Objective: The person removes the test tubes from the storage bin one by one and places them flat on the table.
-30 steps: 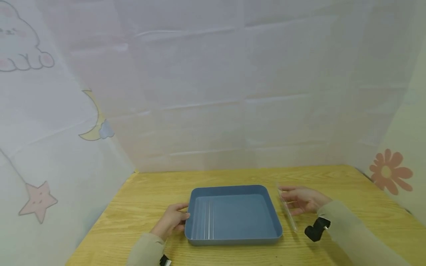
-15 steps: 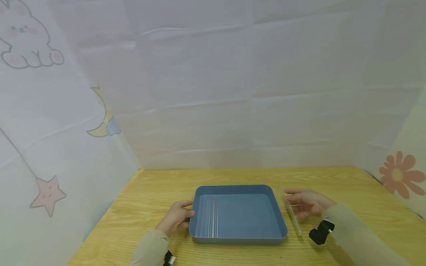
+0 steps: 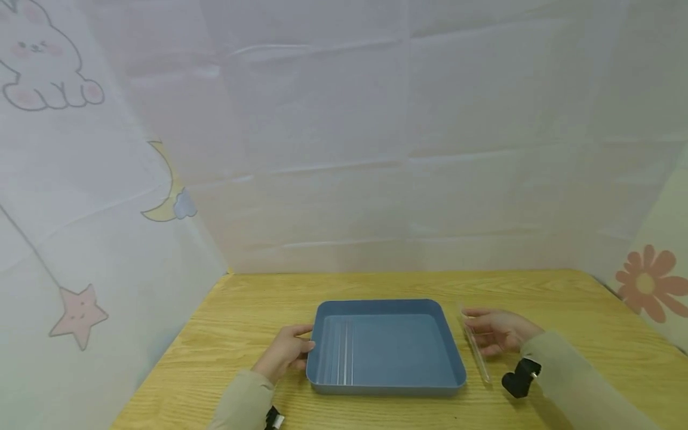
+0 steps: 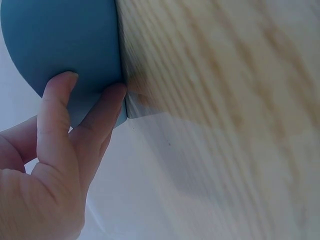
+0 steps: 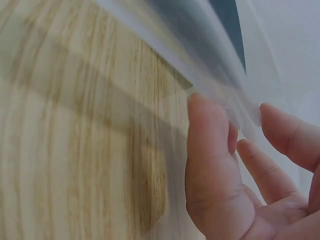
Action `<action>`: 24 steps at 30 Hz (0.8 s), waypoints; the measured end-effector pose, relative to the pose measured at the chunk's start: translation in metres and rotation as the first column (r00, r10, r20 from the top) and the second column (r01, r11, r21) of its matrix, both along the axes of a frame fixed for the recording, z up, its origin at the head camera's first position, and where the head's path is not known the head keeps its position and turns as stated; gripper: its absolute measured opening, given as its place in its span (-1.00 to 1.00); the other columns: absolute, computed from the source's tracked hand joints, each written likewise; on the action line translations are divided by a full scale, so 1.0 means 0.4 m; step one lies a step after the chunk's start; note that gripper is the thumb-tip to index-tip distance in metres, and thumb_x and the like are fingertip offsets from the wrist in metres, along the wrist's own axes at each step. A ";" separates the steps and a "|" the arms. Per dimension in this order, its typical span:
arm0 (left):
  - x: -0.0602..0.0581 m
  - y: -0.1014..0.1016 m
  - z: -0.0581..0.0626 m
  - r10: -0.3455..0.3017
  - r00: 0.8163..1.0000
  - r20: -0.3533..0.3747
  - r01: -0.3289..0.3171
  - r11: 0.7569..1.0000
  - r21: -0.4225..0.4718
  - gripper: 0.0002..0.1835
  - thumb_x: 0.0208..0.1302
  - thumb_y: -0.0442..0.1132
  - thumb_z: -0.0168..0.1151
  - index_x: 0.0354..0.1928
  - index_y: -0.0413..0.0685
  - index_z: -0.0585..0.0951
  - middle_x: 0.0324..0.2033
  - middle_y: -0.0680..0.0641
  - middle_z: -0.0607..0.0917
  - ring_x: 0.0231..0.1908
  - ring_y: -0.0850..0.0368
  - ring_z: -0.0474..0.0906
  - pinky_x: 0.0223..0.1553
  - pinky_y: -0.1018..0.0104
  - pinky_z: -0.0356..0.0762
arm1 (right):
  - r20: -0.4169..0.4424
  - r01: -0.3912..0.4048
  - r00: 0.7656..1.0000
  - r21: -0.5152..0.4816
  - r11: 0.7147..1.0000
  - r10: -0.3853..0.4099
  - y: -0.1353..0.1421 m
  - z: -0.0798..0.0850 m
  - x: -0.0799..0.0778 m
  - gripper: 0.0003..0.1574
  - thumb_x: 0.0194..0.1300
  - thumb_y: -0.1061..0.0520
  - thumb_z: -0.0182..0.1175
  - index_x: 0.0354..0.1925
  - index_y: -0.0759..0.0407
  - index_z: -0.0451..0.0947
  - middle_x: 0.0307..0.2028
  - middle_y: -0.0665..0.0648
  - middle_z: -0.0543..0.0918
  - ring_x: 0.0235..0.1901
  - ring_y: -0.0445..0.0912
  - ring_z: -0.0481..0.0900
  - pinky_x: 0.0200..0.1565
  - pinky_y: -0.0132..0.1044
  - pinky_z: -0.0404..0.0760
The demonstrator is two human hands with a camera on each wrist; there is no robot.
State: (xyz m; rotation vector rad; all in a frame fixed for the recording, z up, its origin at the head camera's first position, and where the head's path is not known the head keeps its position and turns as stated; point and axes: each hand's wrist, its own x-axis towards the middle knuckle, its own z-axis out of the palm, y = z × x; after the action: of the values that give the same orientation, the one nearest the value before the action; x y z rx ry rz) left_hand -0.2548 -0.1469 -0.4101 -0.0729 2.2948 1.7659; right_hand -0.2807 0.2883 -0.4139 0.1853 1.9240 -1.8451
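A shallow blue tray (image 3: 403, 352) lies on the table in the head view. My left hand (image 3: 285, 353) is at its left side. In the left wrist view, extended fingers (image 4: 55, 115) of that hand touch the tray's outer wall (image 4: 75, 40). To the right of the tray, my right hand (image 3: 501, 331) pinches a thin, clear plastic panel (image 3: 478, 356) that stands on edge, apart from the tray. The right wrist view shows the see-through panel (image 5: 210, 55) between thumb and fingers; its exact kind is unclear. Several clear strips (image 3: 345, 353) line the tray's left part.
The wood-grain table (image 3: 258, 298) runs back to a pale, creased cloth backdrop (image 3: 344, 179). Side cloths carry cartoon prints, with a flower (image 3: 647, 283) on the right. A black wrist mount (image 3: 520, 377) sits under the right sleeve.
The whole head view has shifted a little, so tray and hands appear further right. Both hands keep about the same place beside the tray, and the right hand still pinches the clear panel.
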 end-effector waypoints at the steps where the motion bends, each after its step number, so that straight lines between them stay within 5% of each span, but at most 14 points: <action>1: 0.000 0.001 0.000 0.001 1.000 0.000 -0.001 1.000 -0.002 -0.49 0.35 -0.55 0.04 0.33 -0.47 0.30 -0.15 -0.33 0.68 -0.30 0.00 0.69 -0.50 0.30 0.64 | 0.003 0.004 1.000 0.004 1.000 -0.004 0.001 0.000 0.000 -0.21 0.42 0.21 0.12 0.46 0.32 0.03 -0.27 0.03 0.65 -0.30 -0.07 0.60 -0.25 -0.13 0.62; 13: -0.003 -0.001 -0.003 0.013 1.000 0.004 -0.013 1.000 -0.002 -0.48 0.34 -0.55 0.06 0.33 -0.47 0.30 -0.18 -0.30 0.69 -0.31 0.01 0.68 -0.49 0.29 0.65 | 0.000 0.036 0.999 0.026 0.999 -0.036 0.002 -0.012 -0.006 -0.19 0.42 0.20 0.12 0.45 0.37 -0.01 -0.29 0.06 0.63 -0.30 -0.03 0.60 -0.18 -0.05 0.62; 24: -0.001 -0.001 0.001 0.012 1.000 0.010 -0.012 1.000 0.007 -0.48 0.34 -0.56 0.05 0.33 -0.50 0.28 -0.15 -0.35 0.67 -0.27 -0.06 0.69 -0.34 0.15 0.68 | 0.004 0.057 0.998 0.078 0.995 -0.058 -0.005 -0.015 -0.009 -0.20 0.43 0.23 0.10 0.45 0.41 -0.04 -0.34 0.05 0.60 -0.41 -0.10 0.54 -0.34 -0.17 0.63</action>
State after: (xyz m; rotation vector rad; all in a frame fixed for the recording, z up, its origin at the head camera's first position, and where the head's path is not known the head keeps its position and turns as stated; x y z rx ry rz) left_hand -0.2553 -0.1471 -0.4096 -0.0946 2.2852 1.7758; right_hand -0.2845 0.2863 -0.4201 0.2734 2.0072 -1.8053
